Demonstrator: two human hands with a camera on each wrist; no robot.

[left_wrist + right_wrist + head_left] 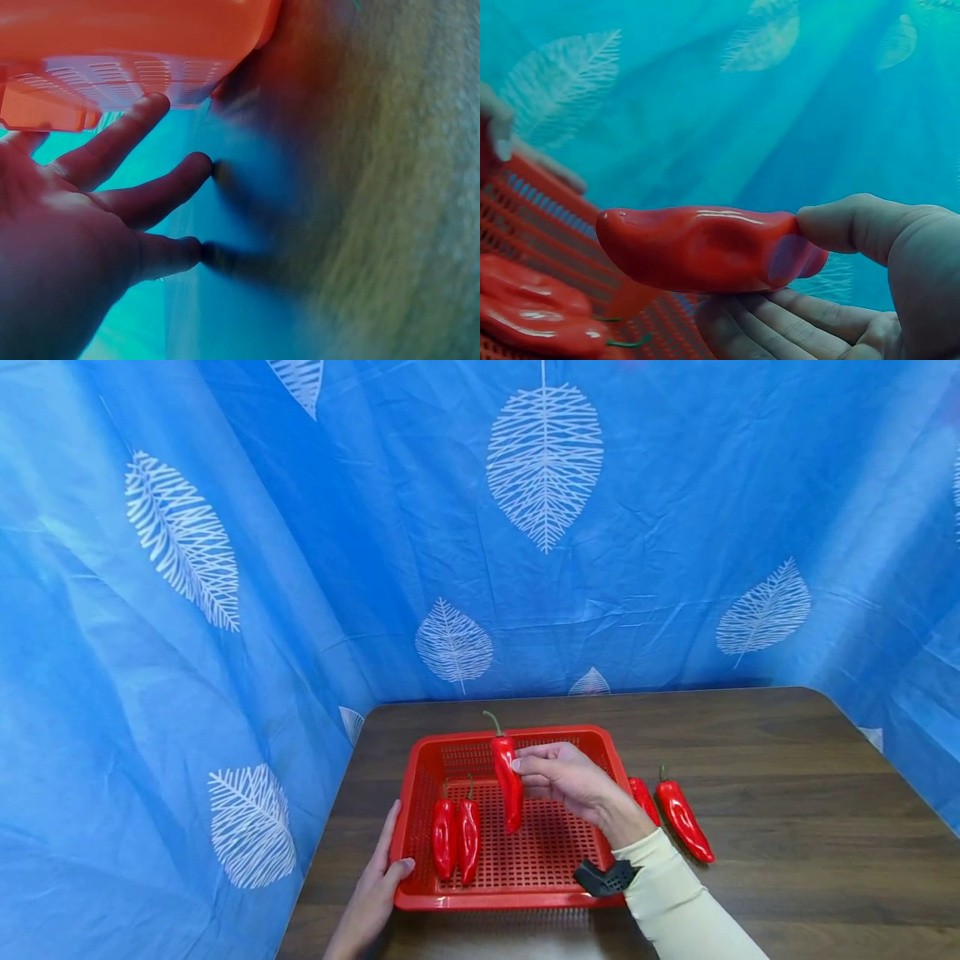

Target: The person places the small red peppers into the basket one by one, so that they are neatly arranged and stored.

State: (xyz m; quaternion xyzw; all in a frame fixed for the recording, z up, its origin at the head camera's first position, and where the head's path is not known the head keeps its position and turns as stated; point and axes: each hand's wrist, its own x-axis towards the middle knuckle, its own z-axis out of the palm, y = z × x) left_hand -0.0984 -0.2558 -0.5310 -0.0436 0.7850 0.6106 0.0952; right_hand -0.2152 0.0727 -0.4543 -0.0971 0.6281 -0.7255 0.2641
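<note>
One red pepper (509, 790), long way nearly upright, stem (492, 723) up | right hand (562, 777) pinches it | left hand (377, 881) holds basket (510, 902)

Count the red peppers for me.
5: two peppers in the basket, one pepper held over it by the right hand, two peppers on the table right of the basket. The arm may hide more.

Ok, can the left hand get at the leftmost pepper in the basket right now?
Likely yes: the left hand rests at the left rim of the basket, and the leftmost pepper lies just inside it. The right hand holds another pepper further right, apparently clear.
</note>
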